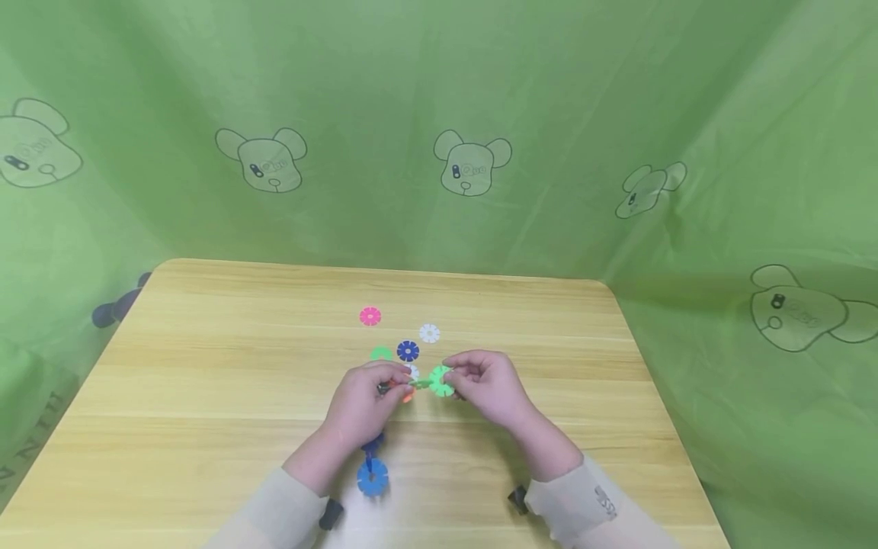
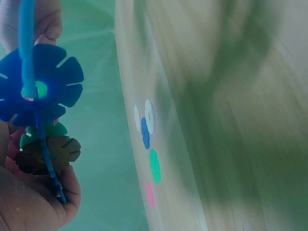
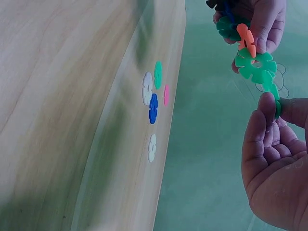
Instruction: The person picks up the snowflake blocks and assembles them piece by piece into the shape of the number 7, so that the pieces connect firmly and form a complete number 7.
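Reading my feed left to right. Green cloth [image 1: 370, 76] with printed bear heads [image 1: 274, 179] runs behind the wood-grain table [image 1: 206, 366] and along both sides. Black block [image 1: 331, 515] at the left cuff [image 1: 274, 503].

Left hand [image 1: 363, 400] is above the table, thumb and fingers clamped on the disc chain [image 3: 246, 41] at its orange disc [image 1: 409, 396]. Chain tail hangs on the near side of that hand: dark blue disc [image 1: 373, 444], then light blue disc [image 1: 373, 489] at the end. Can't tell if the tail touches wood. Left wrist view also gives me a dark disc [image 2: 48, 154] close to the palm.

Past the left hand, loose pieces lie flat: pink disc [image 1: 370, 320] farthest left, loose green disc [image 1: 380, 353], loose blue disc [image 1: 408, 358], near white disc [image 1: 413, 371], far white disc [image 1: 430, 339].

Between the hands, chain continues from orange into an edge-on green disc [image 1: 421, 383], which meets the bright green disc [image 1: 439, 390]. Can't tell how deep they're slotted.

Right hand [image 1: 490, 385] pinches that bright green disc, thumb against finger. Second black block [image 1: 519, 499] at the right cuff [image 1: 572, 496].
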`<action>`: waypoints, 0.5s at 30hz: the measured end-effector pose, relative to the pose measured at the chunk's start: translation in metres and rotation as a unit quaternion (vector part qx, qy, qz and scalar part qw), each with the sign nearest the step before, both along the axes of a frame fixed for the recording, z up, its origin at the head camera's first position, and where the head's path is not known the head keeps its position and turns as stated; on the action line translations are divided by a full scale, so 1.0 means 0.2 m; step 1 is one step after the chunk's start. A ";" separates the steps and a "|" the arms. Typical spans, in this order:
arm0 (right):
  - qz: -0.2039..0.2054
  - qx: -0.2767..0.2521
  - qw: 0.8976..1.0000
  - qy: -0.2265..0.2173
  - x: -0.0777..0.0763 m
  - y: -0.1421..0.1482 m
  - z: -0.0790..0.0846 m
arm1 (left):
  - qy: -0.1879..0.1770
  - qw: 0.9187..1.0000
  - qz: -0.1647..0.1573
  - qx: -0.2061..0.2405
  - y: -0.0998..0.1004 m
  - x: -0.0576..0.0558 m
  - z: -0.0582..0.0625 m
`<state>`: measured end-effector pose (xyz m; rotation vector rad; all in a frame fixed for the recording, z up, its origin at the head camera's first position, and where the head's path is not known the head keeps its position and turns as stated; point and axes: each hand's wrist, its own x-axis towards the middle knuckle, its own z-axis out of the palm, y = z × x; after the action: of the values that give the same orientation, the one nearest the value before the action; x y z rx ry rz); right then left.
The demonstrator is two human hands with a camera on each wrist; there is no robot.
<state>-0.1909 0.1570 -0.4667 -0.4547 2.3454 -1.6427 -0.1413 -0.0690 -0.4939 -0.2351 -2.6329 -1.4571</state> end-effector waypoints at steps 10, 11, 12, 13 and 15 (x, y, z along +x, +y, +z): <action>-0.017 -0.019 1.000 -0.010 0.00 0.00 -0.01 | 0.042 0.999 -0.002 -0.028 0.02 -0.01 -0.01; -0.019 -0.021 1.000 -0.009 0.00 0.00 -0.01 | 0.049 0.998 -0.001 -0.030 0.02 -0.01 -0.01; -0.023 -0.024 0.999 -0.011 0.00 0.00 -0.01 | 0.056 0.998 0.001 -0.033 0.02 -0.01 -0.01; -0.026 -0.027 0.999 -0.012 0.00 0.00 -0.01 | 0.062 0.997 0.002 -0.036 0.02 -0.01 -0.01; -0.035 -0.033 0.999 -0.015 0.01 -0.01 -0.01 | 0.075 0.996 0.005 -0.040 0.03 -0.01 -0.01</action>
<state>-0.1897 0.1553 -0.4697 -0.3617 2.3165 -1.7498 -0.1438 -0.0634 -0.4951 -0.3253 -2.5702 -1.2778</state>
